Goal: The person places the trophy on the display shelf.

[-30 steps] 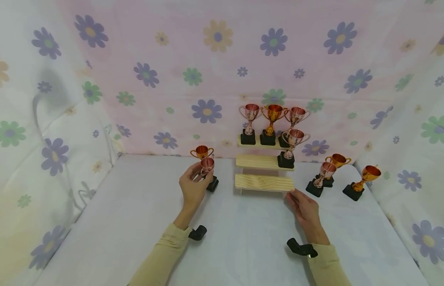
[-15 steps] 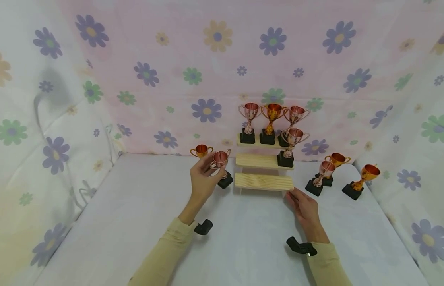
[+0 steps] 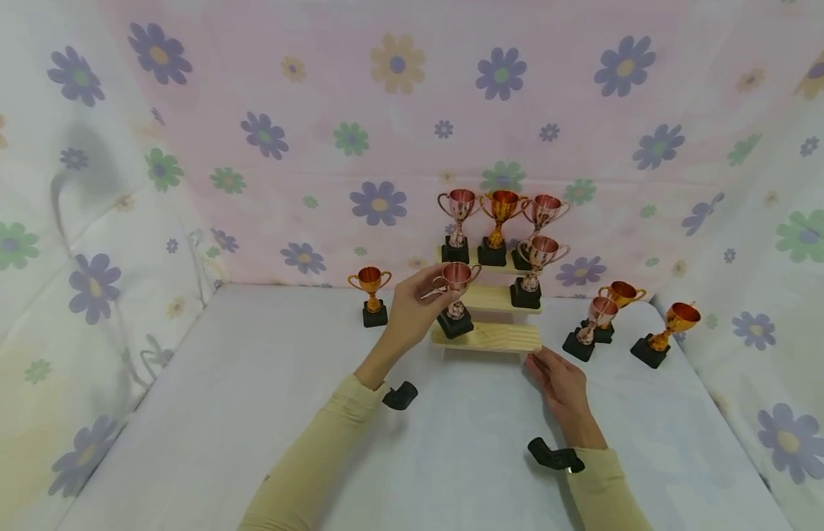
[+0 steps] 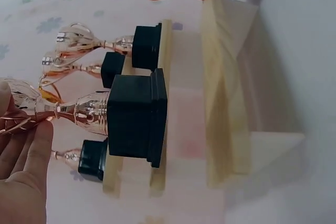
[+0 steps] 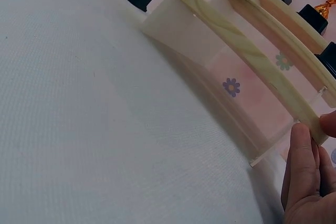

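My left hand [image 3: 414, 310] pinches a rose-gold trophy cup [image 3: 456, 313] by its bowl, its black base in front of the stepped wooden display stand [image 3: 498, 338]. In the left wrist view that trophy's black base [image 4: 136, 116] overlaps the upper shelves. With thumb and fingers, my right hand [image 3: 563, 387] grips the right end of the bottom shelf [image 5: 262, 66]. One rose-gold trophy [image 3: 532, 273] stands at the right of the middle shelf. On the top shelf are two rose-gold trophies and a gold trophy [image 3: 496, 228] between them.
A gold trophy [image 3: 372, 296] stands on the white table [image 3: 285, 398] left of the stand. To the right are a rose-gold trophy [image 3: 591, 330], a gold trophy [image 3: 620, 299] behind it, and another gold trophy [image 3: 669, 335]. Flowered cloth [image 3: 305, 184] surrounds the table.
My left hand has carried the rose-gold trophy rightward, from beside the left gold trophy to in front of the stand. The right hand keeps its grip on the bottom shelf.
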The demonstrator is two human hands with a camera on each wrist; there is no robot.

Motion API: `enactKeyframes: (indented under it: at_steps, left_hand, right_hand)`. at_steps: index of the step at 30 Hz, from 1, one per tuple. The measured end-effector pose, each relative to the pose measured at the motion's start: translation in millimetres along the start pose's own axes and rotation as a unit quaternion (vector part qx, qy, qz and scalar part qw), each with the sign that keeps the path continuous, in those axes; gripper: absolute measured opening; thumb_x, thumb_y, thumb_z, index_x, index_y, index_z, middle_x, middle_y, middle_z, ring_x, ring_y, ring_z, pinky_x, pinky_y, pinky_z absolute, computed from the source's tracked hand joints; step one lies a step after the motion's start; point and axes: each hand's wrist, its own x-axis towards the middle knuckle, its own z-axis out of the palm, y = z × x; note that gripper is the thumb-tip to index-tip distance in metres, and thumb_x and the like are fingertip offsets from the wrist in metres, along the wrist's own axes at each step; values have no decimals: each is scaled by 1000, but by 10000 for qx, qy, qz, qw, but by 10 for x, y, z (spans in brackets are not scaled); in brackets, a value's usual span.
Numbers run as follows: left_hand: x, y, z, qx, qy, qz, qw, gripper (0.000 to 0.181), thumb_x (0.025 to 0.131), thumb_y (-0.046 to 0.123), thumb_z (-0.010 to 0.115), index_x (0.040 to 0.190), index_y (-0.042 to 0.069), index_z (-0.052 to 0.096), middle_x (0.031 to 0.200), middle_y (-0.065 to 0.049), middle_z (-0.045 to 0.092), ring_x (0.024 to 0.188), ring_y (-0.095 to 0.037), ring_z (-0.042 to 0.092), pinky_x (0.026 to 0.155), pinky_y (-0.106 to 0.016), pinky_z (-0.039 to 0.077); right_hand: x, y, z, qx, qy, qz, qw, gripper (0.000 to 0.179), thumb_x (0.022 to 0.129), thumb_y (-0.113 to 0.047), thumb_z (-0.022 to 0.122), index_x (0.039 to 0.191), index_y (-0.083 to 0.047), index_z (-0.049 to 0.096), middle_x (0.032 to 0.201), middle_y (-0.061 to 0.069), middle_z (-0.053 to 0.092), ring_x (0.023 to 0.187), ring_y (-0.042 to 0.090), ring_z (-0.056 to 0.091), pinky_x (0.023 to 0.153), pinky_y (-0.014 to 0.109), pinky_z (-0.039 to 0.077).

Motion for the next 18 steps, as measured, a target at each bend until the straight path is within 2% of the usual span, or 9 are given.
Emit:
enactKeyframes:
  at_steps: [8, 14, 18]
  left_hand:
    - [298, -67, 218, 79, -547, 13, 9985, 45, 99, 5, 66, 142, 1, 55, 120, -20, 63, 109, -26, 65, 101, -33, 56]
    - [456, -145, 307, 190, -610, 166, 9978, 45, 100, 5, 64, 143, -2, 52, 115, -24, 62, 109, -34, 65, 104, -39, 54]
    - [524, -172, 346, 102, -714, 52, 9974, 46, 101, 6, 63, 144, -3, 50, 121, -24, 61, 115, -34, 64, 103, -35, 55]
  right_hand:
    - [39, 18, -3, 0, 15, -20, 10000, 53, 105, -15, 57, 154, -3, 41, 95, -11, 69, 100, 5, 67, 98, 21, 54]
    - [61, 26, -18, 51, -29, -31, 10000, 54, 105, -15, 57, 154, -2, 40, 97, -10, 69, 101, 5, 67, 98, 21, 54]
    - [61, 32, -10, 53, 17, -32, 10000, 52, 104, -15, 58, 153, -2, 42, 98, -8, 69, 98, 5, 68, 97, 21, 55]
